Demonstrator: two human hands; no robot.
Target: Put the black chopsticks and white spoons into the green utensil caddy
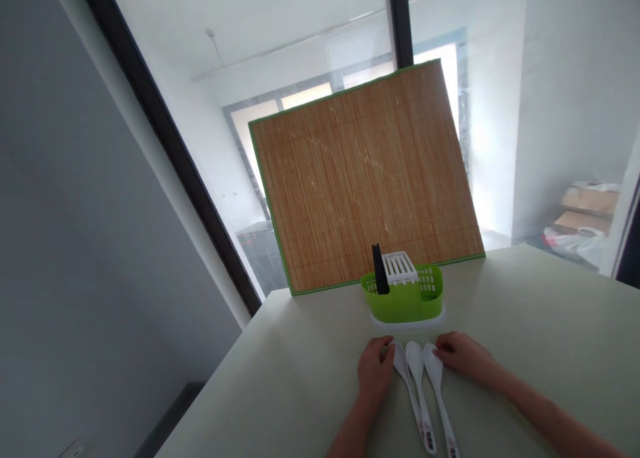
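Observation:
Three white spoons lie side by side on the pale table, bowls pointing away from me: a left one (401, 363), a middle one (415, 359) and a right one (434, 366). My left hand (375, 369) pinches the edge of the left spoon's bowl. The fingers of my right hand (463, 355) are closed at the bowl of the right spoon. Just beyond the spoons stands a green basket (406, 308) on a white base, with a white slotted rack (399, 267) and a black upright piece (380, 270) in it.
A brown bamboo mat (365, 178) with green edging leans against the glass behind the basket. The pale table (300, 365) narrows toward a back left corner. Beyond the glass, cardboard boxes (590, 205) and plastic bags lie at the right.

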